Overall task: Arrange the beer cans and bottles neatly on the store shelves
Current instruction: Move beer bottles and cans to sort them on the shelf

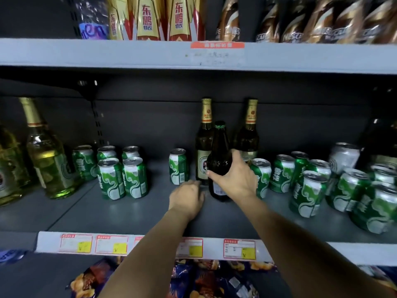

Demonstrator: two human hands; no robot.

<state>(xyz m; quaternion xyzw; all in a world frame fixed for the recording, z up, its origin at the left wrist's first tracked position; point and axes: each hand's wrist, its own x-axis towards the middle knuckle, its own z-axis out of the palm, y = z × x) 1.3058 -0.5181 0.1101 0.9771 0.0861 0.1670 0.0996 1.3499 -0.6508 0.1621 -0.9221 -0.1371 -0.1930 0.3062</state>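
Left hand [186,195] rests knuckles-up on the shelf [133,214], fingers curled loosely, holding nothing that I can see; fingertips sit near the base of the gold-neck bottle [204,143]. Looks like bracing or about to nudge that bottle, can't tell which.

Left to right on the shelf:
- Two pale green bottles [46,155] at far left, upright, well apart from the hands.
- Cluster of five green cans [110,178], tight two-row block, already looks arranged.
- Single green can [178,166] standing alone, just left of the gold-neck bottle. Likely needs to join a group.
- Gold-neck bottle and second gold-neck bottle [249,132] at the back, upright, gap between them.
- Dark bottle [219,164] in front of that gap, upright, base on or just off the shelf, can't tell. Right hand [233,174] is wrapped round its body, thumb on the left side, fingers round the right. Low-body grip makes sense: keeps it steady while sliding it back into line with the other two.
- Right-side cans [307,190]: loose scatter, uneven spacing, some leaning in the wide-angle view. Silver can [343,158] mixed in behind.

Judgement: bottle placement in progress, right-side cans still the bulk of the work. Risk: the dark bottle clipping the cans just beside the right wrist.
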